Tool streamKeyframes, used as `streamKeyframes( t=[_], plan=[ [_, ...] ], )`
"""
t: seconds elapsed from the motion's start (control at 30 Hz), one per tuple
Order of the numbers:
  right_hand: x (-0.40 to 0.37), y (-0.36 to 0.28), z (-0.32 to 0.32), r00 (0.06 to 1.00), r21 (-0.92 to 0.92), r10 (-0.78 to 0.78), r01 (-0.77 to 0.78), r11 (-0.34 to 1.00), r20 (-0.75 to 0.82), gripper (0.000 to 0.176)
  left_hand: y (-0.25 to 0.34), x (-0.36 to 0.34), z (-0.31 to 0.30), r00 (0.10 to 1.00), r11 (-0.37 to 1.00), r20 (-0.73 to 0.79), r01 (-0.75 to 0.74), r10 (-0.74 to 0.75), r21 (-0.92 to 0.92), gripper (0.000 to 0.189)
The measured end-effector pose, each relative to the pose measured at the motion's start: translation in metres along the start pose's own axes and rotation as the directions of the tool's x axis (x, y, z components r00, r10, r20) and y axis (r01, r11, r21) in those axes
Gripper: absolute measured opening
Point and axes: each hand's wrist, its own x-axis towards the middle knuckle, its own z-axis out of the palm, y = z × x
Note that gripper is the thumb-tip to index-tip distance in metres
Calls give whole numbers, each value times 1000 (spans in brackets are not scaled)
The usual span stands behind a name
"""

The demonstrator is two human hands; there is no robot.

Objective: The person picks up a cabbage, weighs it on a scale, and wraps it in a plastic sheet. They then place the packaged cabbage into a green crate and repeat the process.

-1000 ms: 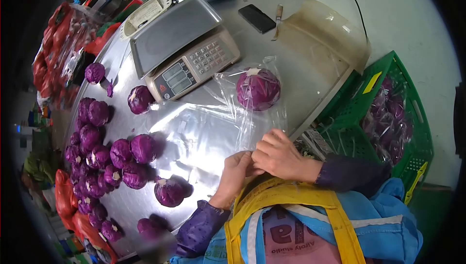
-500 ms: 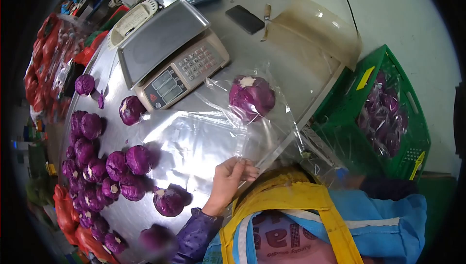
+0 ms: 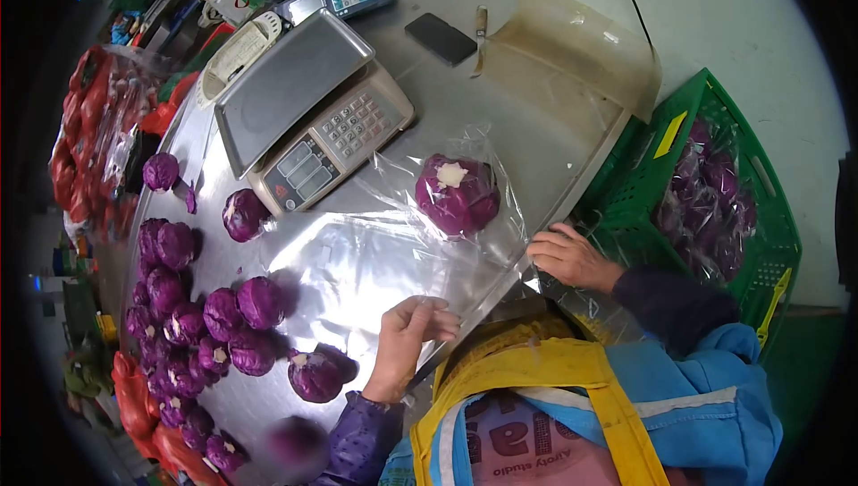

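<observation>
A purple cabbage (image 3: 458,195) with a pale cut stem end sits in a clear plastic bag (image 3: 500,222) on the metal table. My left hand (image 3: 409,340) is below it near the table's front edge, fingers stretched and thumb apart, holding nothing visible. At the same edge, right of the bagged cabbage, is my right hand (image 3: 575,258). Its fingers are loosely bent, with their tips close to the bag's right side. Clear film (image 3: 357,253) lies flat between the cabbage and my left hand. Another cabbage (image 3: 315,376) rests left of my left wrist.
Several loose cabbages (image 3: 255,352) cluster on the left. A scale (image 3: 335,133) stands behind the film, with a phone (image 3: 441,39) and a wooden-handled knife (image 3: 480,39) farther back. A green crate (image 3: 639,186) at right holds bagged cabbages. Red sacks (image 3: 85,142) are beyond the table.
My right hand has come from a blur at the lower right up to the table edge. The bagged cabbage's film has settled closer around it. My left hand has shifted slightly.
</observation>
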Motion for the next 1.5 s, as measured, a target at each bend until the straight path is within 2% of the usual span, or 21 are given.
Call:
streamKeyframes(
  t=[0.17, 0.27, 0.33, 0.47, 0.53, 0.6, 0.63, 0.73, 0.87, 0.9, 0.97, 1.0, 1.07, 1.2, 1.3, 1.33, 1.37, 1.4, 1.43, 1.47, 1.5],
  plan=[
    [2, -5, -2, 994, 86, 85, -79, 993, -64, 18, -6, 4, -7, 1000, 1000, -23, 4, -5, -25, 28],
    [3, -12, -2, 995, -7, 76, -77, 997, -71, 24, -7, 6, -7, 1000, 999, -25, 9, -10, -39, 28],
    [12, -20, 2, 999, -16, -44, 44, 999, 1, 30, -6, 7, -5, 999, 1000, -29, 18, -19, -25, 29],
    [17, -21, 23, 997, 99, -76, 77, 992, -11, 14, -6, 7, -11, 997, 999, -71, 17, -19, -33, 26],
    [19, -22, 24, 996, 200, -9, 26, 979, -86, 7, -8, 6, -23, 994, 984, -99, 36, -54, -172, 25],
    [15, -17, 19, 965, 441, 229, -151, 885, -128, 6, -19, 7, -43, 972, 929, -191, 59, -137, -365, 21],
    [13, -18, 7, 879, 615, 475, -398, 681, 42, 3, -34, 9, -61, 970, 853, -162, 74, -182, -516, 20],
    [21, -14, -16, 816, 704, 541, -506, 498, 203, 3, -38, 16, -66, 963, 695, -129, 73, -235, -715, 17],
    [20, 0, 1, 828, 815, 555, -378, 440, 85, 6, -15, 35, -62, 972, 485, -26, 94, -236, -869, 16],
    [23, 0, -1, 829, 815, 554, -376, 441, 83, 6, -14, 43, -66, 989, 424, 74, 122, -127, -898, 16],
    [32, 0, -7, 702, 866, 661, -474, 158, 264, 8, -1, 62, -59, 991, 385, 18, 70, -135, -920, 17],
    [36, 1, -7, 700, 866, 664, -474, 158, 261, 8, 4, 72, -53, 988, 342, -35, 17, -148, -939, 18],
    [43, 4, -7, 575, 806, 675, -590, -49, 462, 9, -10, 101, -55, 997, 286, 62, 69, -36, -956, 27],
    [51, 5, -12, 606, 789, 633, -615, -10, 481, 9, 8, 109, -17, 987, 486, -127, -66, -95, -872, 37],
    [65, -7, -13, 650, 891, 700, -452, 43, 297, 12, 19, 105, -2, 936, 820, -253, -338, 243, -462, 40],
    [67, -3, -5, 652, 881, 712, -462, 100, 261, 13, 18, 108, -1, 937, 823, -250, -335, 243, -458, 40],
    [70, 0, 3, 655, 868, 722, -471, 158, 223, 15, 15, 112, -1, 913, 920, -112, -392, 392, 23, 42],
    [74, 0, 9, 652, 870, 725, -468, 157, 221, 15, 12, 117, -3, 888, 758, 84, -431, 452, 489, 44],
    [80, 0, 14, 662, 812, 741, -489, 318, 108, 15, 9, 128, -6, 787, 463, 200, -525, 584, 714, 45],
    [82, 2, 20, 674, 726, 739, -505, 467, -7, 16, 9, 137, -8, 786, 458, 208, -529, 583, 715, 45],
    [81, 5, 26, 673, 701, 738, -508, 501, -40, 17, 9, 145, -10, 838, 632, 163, -506, 520, 587, 44]
  ],
)
